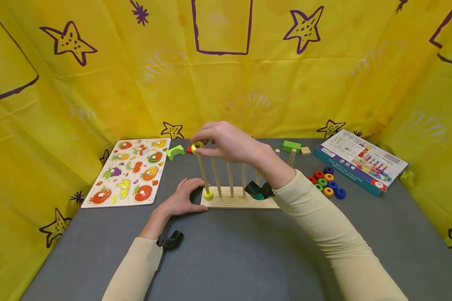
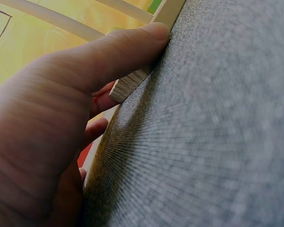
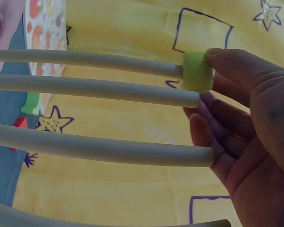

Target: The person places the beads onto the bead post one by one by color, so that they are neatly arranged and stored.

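Observation:
A wooden peg stand [image 1: 241, 203] with several upright pegs sits on the grey table. My right hand [image 1: 226, 140] pinches a yellow-green bead [image 1: 197, 147] between thumb and fingers at the top of the leftmost peg. In the right wrist view the same bead [image 3: 197, 72] fits over the peg's tip. Another yellow bead [image 1: 208, 194] lies at the foot of that peg. My left hand [image 1: 182, 198] holds the left end of the base; in the left wrist view its thumb [image 2: 132, 47] lies along the front edge and the fingers reach behind.
On the left lies a fruit puzzle board [image 1: 135, 167]. A green arch block [image 1: 175, 152] is beside it. Loose coloured beads [image 1: 328, 184] and a toy box [image 1: 361, 161] are at right, with a green block [image 1: 291, 146] behind. Yellow curtains [image 1: 226, 83] surround the table.

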A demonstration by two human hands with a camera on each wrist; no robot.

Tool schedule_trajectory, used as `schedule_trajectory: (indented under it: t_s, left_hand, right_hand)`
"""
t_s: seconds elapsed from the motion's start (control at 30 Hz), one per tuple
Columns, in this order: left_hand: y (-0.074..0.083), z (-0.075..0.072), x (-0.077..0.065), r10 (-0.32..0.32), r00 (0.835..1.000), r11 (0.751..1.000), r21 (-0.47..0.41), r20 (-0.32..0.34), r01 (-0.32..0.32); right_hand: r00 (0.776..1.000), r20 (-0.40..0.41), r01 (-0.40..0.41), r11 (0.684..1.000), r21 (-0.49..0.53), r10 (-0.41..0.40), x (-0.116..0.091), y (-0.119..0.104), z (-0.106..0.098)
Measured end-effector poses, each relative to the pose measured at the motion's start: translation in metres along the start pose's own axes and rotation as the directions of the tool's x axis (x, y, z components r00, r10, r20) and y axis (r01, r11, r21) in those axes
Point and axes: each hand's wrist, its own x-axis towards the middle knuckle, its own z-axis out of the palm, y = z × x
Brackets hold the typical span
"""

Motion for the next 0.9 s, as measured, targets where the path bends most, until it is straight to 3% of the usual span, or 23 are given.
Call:
schedule_trajectory:
  t_s: [0.23,0.43,0.7,0.9]
  left_hand:
    - [0.003,-0.001,0.0,-0.004,1.0,1.0,-0.003,-0.012,0.003]
    - [0.004,-0.001,0.0,-0.015,1.0,1.0,0.013,-0.002,0.015]
    - [0.002,0.0,0.001,-0.027,1.0,0.999,0.024,0.003,0.027]
    - [0.0,0.001,0.001,-0.055,0.998,0.998,0.023,0.009,0.055]
  right_hand:
    - [0.996,0.081,-0.045,0.999,-0.01,0.045,0.002,0.003,0.003]
    - [0.998,0.035,-0.051,0.999,-0.004,0.052,-0.008,0.001,-0.005]
    - [0.998,-0.057,-0.025,1.0,-0.004,0.025,-0.047,-0.009,-0.022]
    - [0.996,-0.087,0.029,1.0,0.005,-0.029,-0.085,-0.013,-0.018]
